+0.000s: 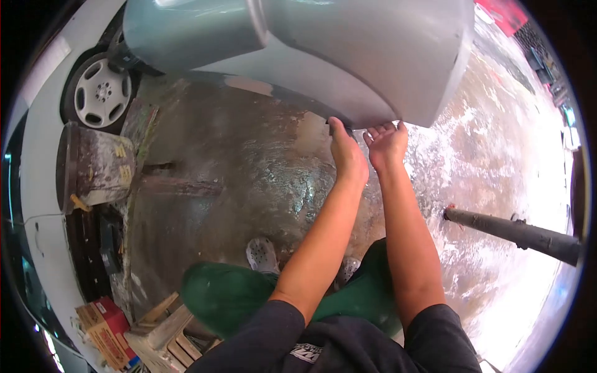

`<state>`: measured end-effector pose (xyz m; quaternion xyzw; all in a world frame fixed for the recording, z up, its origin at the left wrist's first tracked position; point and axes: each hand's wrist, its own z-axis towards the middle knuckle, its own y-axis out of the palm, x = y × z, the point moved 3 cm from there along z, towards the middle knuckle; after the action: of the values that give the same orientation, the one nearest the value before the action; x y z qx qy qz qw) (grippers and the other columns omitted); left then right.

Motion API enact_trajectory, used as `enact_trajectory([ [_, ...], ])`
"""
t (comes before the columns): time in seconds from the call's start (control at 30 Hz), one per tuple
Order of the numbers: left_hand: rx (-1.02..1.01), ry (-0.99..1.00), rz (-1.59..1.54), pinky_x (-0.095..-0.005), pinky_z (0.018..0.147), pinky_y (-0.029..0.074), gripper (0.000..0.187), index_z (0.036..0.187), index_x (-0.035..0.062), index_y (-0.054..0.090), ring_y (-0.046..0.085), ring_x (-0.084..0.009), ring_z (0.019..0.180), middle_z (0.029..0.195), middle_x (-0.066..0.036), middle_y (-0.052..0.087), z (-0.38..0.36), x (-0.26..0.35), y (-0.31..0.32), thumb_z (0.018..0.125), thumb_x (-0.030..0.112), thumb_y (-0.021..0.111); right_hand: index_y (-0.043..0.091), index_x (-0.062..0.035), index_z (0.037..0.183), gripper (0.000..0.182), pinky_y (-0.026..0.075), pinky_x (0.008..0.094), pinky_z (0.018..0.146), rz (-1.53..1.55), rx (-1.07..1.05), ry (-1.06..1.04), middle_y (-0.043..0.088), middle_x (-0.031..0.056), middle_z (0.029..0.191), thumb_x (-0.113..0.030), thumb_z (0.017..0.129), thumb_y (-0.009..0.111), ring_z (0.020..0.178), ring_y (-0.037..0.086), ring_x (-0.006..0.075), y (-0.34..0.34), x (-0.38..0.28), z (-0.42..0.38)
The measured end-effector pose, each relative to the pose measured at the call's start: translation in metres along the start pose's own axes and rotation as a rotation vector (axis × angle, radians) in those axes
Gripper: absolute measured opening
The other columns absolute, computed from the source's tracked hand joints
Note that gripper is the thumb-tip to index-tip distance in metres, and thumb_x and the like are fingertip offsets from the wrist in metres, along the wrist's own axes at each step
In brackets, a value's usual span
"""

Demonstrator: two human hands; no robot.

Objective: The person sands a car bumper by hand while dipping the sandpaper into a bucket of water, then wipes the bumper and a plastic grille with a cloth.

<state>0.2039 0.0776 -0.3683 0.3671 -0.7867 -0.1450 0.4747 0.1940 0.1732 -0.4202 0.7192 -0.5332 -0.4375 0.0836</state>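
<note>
A large silver-grey car body panel (367,56), curved like a bumper, fills the top middle of the head view. At its lower edge is my left hand (348,152), thumb up against the panel and the other fingers mostly hidden behind. A small dark piece (350,132) shows at that hand; I cannot tell what it is. Close to its right, my right hand (387,146) has its palm turned up. Its fingers are apart and slightly bent, with the tips right at the panel's bottom edge.
On the left stands a white car (46,143) with a silver wheel (102,91). Beside it are a paint-stained bucket (102,165) and a cardboard box (102,336). A metal pole (516,230) crosses the right side. The concrete floor (249,174) looks wet.
</note>
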Motion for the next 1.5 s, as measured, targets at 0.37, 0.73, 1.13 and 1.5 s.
enact_trajectory([
  [0.37,-0.287,0.428,-0.322,-0.0495,0.117,0.033,0.061,0.144,-0.0012,0.038,0.047,-0.0289,0.132,0.143,-0.015,0.048,0.072,0.188,-0.039,0.107,0.047,0.038,0.014,-0.0015,0.157,0.077,0.024,0.0472,0.121,0.245,0.006,-0.179,0.020,0.0152,0.163,-0.058,0.105,0.024,0.148,0.027,0.0332,0.021,0.015,-0.014],
  [0.73,-0.145,0.114,-0.260,-0.0546,0.108,0.042,0.034,0.123,0.0041,0.058,0.058,-0.0317,0.119,0.122,-0.014,0.064,0.064,0.141,-0.070,0.100,0.028,0.049,0.026,-0.0057,0.155,0.068,0.029,0.0396,0.120,0.161,0.095,-0.301,0.032,0.0086,0.159,-0.054,0.107,0.024,0.145,0.033,0.0272,0.034,0.025,-0.014],
  [1.13,0.025,0.875,0.784,-0.0483,0.122,-0.007,0.092,0.154,-0.0043,-0.015,-0.018,-0.0368,0.151,0.162,-0.026,-0.021,0.037,0.094,-0.001,0.103,0.062,0.022,0.024,-0.0064,0.155,0.069,0.028,0.0433,0.120,0.110,0.112,-0.248,0.029,0.0106,0.160,-0.055,0.107,0.022,0.146,0.031,0.0288,0.026,0.021,-0.021],
  [1.5,0.089,1.069,0.799,-0.0500,0.122,-0.008,0.081,0.155,-0.0058,-0.007,-0.015,-0.0404,0.151,0.163,-0.027,-0.014,0.021,0.065,0.011,0.106,0.052,0.021,0.022,-0.0081,0.156,0.071,0.028,0.0479,0.120,0.085,0.046,-0.264,0.028,0.0111,0.161,-0.058,0.105,0.020,0.147,0.030,0.0303,0.023,0.011,-0.043],
])
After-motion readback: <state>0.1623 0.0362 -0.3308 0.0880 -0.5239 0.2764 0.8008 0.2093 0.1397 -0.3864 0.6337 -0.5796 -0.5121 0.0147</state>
